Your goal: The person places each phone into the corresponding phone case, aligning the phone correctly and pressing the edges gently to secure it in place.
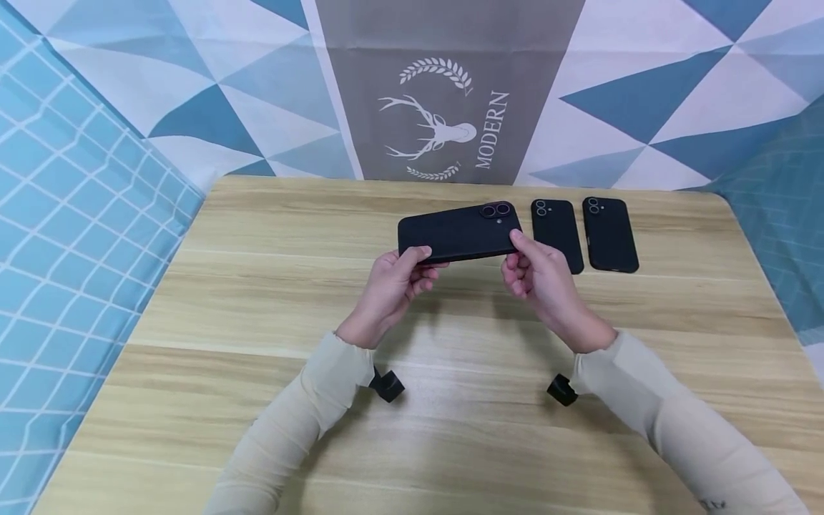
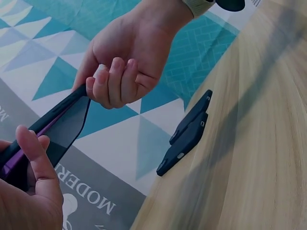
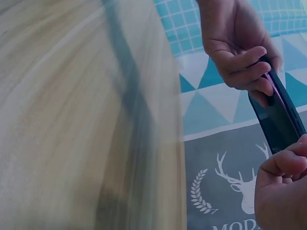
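Note:
A phone in a black case (image 1: 453, 234) is held sideways above the table, its back with two camera lenses facing up. My left hand (image 1: 394, 285) grips its left end, thumb on the back and fingers underneath. At the opposite end, my right hand (image 1: 546, 280) pinches the corner near the lenses between thumb and curled fingers. Seen from the left wrist, a purple strip (image 2: 18, 160) shows along the edge, between the black case and the dark glossy front (image 2: 72, 125).
Two more black phones or cases, one nearer (image 1: 558, 237) and one farther right (image 1: 610, 236), lie side by side on the wooden table (image 1: 257, 300), lenses up. Behind stands a patterned cloth backdrop (image 1: 444, 28). Black wrist cameras (image 1: 389, 386) hang below both sleeves.

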Tool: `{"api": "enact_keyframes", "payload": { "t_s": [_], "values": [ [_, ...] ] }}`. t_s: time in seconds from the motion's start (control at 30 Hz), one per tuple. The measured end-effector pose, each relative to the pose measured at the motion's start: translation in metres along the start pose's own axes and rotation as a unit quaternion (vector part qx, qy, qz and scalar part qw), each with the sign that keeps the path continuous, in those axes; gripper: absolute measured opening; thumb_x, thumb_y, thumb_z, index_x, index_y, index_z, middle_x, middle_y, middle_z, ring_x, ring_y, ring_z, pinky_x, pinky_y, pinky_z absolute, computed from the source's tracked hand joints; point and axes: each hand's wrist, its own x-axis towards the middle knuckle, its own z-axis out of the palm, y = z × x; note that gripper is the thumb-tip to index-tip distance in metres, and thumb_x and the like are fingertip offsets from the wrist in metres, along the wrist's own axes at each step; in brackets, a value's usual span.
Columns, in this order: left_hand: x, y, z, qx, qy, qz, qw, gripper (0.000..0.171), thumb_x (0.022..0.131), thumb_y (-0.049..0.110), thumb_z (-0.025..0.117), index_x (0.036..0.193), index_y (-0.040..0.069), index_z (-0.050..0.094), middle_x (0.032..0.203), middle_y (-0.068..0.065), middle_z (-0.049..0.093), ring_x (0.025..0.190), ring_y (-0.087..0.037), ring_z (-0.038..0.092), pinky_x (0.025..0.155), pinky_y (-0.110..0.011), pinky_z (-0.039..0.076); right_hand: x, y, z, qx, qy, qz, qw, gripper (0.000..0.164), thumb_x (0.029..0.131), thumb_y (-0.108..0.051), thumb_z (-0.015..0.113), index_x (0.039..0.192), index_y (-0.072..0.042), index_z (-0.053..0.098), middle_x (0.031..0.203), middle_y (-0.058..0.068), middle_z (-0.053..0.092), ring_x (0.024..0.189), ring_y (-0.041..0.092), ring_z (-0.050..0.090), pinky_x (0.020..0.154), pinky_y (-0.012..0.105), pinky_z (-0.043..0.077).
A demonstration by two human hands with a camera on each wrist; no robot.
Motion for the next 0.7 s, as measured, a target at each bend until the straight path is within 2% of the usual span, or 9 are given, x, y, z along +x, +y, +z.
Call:
{"api": "enact_keyframes", "payload": {
  "t_s": [0.2, 0.4, 0.5, 0.7],
  "values": [
    [0.000, 0.002, 0.001, -0.001, -0.001, 0.010, 0.9999, 0.011, 0.085, 0.012, 0.051, 0.086, 0.002, 0.056, 0.069, -0.002, 0.067, 0.053, -0.005, 0.054, 0.047, -0.012, 0.046, 0.002, 0.006, 0.006, 0.040, -0.045, 0.017, 0.998, 0.048, 0.091, -0.047, 0.037, 0.063, -0.009, 0.049, 0.051, -0.001, 0.055, 0.041, 0.008, 0.047, 0.036, 0.016, 0.034],
    [-0.002, 0.002, 0.005, 0.003, -0.002, 0.010, 0.9999, 0.011, 0.084, 0.012, 0.053, 0.082, 0.003, 0.058, 0.068, -0.002, 0.067, 0.053, -0.006, 0.054, 0.047, -0.012, 0.046, 0.003, 0.012, 0.020, 0.003, -0.084, 0.037, 0.996, 0.045, 0.089, -0.047, 0.042, 0.066, -0.010, 0.051, 0.054, -0.002, 0.055, 0.044, 0.008, 0.046, 0.038, 0.015, 0.035],
    [-0.003, 0.002, 0.008, 0.011, -0.005, 0.006, 0.9999, 0.011, 0.083, 0.013, 0.053, 0.081, 0.004, 0.059, 0.068, -0.002, 0.066, 0.054, -0.006, 0.055, 0.048, -0.013, 0.047, 0.003, 0.015, 0.028, -0.010, -0.083, 0.047, 0.995, 0.040, 0.089, -0.042, 0.046, 0.066, -0.010, 0.052, 0.054, -0.003, 0.054, 0.043, 0.008, 0.045, 0.039, 0.016, 0.035],
    [-0.005, 0.002, 0.010, 0.028, -0.029, -0.002, 0.9992, 0.012, 0.085, 0.014, 0.052, 0.084, 0.004, 0.059, 0.070, -0.001, 0.067, 0.056, -0.006, 0.057, 0.050, -0.015, 0.049, 0.003, 0.018, 0.035, -0.021, -0.050, 0.025, 0.998, 0.035, 0.091, -0.031, 0.047, 0.063, -0.009, 0.053, 0.051, -0.003, 0.053, 0.041, 0.007, 0.042, 0.038, 0.015, 0.035]
  ]
}}
